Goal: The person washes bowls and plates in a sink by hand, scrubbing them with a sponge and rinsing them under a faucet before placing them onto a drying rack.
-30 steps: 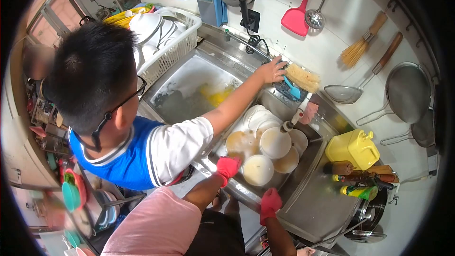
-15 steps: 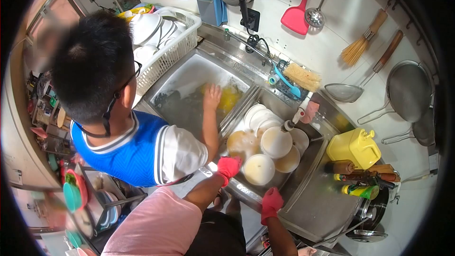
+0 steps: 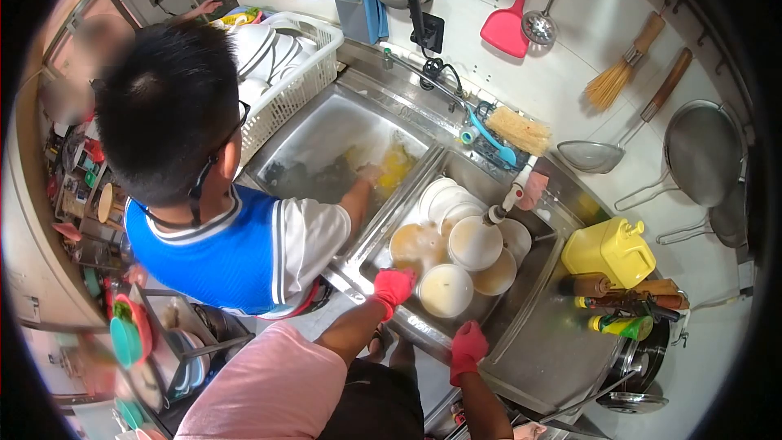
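My left hand (image 3: 394, 286), in a pink rubber glove, is closed at the front rim of the right sink basin (image 3: 513, 322), beside the bowls. My right hand (image 3: 468, 345), gloved the same way, is closed on that rim further right. In the basin sit several white bowls holding cloudy liquid; a front bowl (image 3: 445, 291) is nearest my hands. Behind it are another bowl (image 3: 476, 244) under the faucet (image 3: 496, 213) and a stack of white dishes (image 3: 444, 200). Neither hand visibly holds a dish.
A person in a blue vest (image 3: 204, 248) stands at my left, one hand in the left basin's (image 3: 305, 134) murky water near something yellow. A white dish basket (image 3: 301, 73) stands behind. At right are a yellow jug (image 3: 607, 253) and bottles; strainers (image 3: 702, 147) hang on the wall.
The other person's hand has gone lower into the water in the left basin, and their body has shifted slightly. Another arm now shows behind the basket. My hands stay in place.
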Tool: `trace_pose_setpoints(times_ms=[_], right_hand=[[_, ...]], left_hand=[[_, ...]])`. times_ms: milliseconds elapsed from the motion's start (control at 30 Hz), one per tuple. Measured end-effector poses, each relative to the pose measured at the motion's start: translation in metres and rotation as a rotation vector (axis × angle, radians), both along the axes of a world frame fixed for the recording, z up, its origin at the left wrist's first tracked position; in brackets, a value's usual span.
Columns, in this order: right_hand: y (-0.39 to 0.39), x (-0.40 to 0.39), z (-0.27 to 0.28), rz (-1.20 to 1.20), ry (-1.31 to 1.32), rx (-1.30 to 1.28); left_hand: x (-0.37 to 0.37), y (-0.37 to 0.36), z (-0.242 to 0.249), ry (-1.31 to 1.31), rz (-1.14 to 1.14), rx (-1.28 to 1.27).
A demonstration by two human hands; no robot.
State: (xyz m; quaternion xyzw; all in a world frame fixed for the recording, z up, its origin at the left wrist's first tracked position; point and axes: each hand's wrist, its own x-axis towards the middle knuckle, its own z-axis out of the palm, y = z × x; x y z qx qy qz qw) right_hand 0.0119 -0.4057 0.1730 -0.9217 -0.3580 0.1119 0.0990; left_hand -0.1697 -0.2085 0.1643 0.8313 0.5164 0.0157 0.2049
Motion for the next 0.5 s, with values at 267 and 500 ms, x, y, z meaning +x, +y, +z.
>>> trace_pose_setpoints(times_ms=[267,500], right_hand=[[0.0014,0.0004,0.0019,-0.003,-0.006,-0.053],[0.0011,0.0004,0.0042,-0.011,0.000,-0.051]], left_hand=[[-0.0011,0.0000,-0.0012,0.010,-0.003,-0.029],[0.0000,-0.0005,0.0016,0.012,-0.006,0.000]])
